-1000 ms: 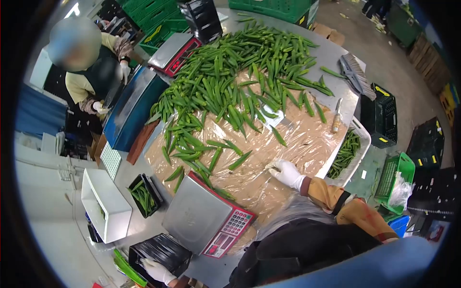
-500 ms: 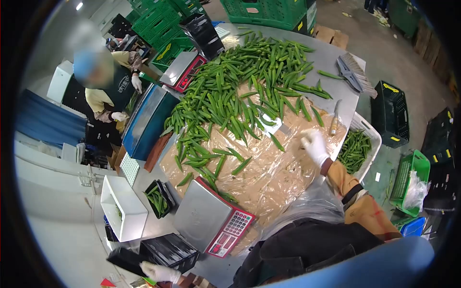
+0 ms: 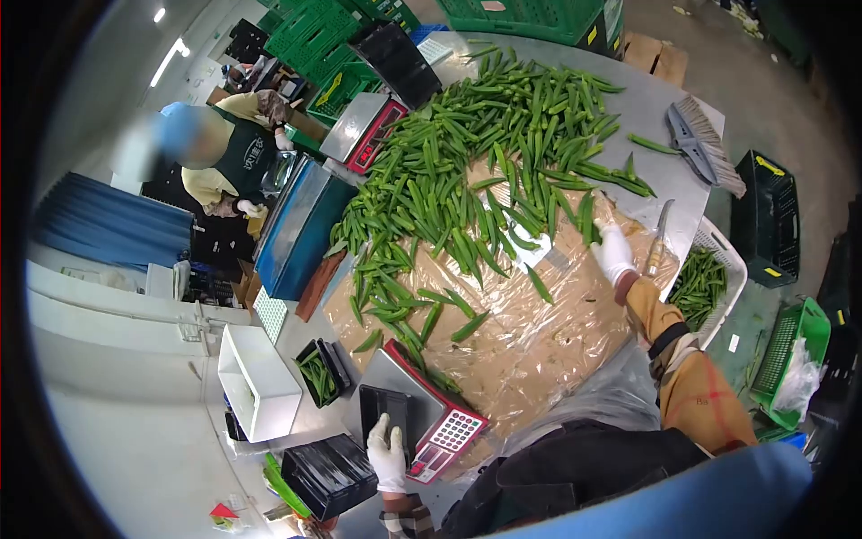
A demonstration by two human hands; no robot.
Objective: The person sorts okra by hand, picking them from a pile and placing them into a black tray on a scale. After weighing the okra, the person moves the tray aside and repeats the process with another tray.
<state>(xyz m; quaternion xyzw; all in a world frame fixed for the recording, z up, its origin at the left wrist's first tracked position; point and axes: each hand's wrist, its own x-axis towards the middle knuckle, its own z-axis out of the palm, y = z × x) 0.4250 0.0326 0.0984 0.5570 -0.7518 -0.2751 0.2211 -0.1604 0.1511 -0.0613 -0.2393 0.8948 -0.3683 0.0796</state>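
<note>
My left hand (image 3: 387, 456), in a white glove, grips the near end of an empty black tray (image 3: 388, 411) on the plate of the near scale (image 3: 453, 431). At the right side of the okra pile (image 3: 449, 171), my gloved right hand (image 3: 613, 251) has its fingers closed against okra pods (image 3: 585, 218); its fingertips are partly hidden. A knife (image 3: 660, 238) with a wooden handle lies just right of that hand. Left of the scale, a black tray of okra (image 3: 318, 373) stands beside a stack of black trays (image 3: 330, 476).
A co-worker (image 3: 235, 153) stands behind a blue machine (image 3: 301, 229) at the upper left. A brush (image 3: 705, 144) lies on the table's right part, above a white basket of okra (image 3: 718, 269). A second scale (image 3: 364, 130) and green crates (image 3: 539, 22) are at the back.
My left hand has brought the black tray from beside the tray stack onto the near scale. My right hand has moved up to the okra. The view has shifted a little.
</note>
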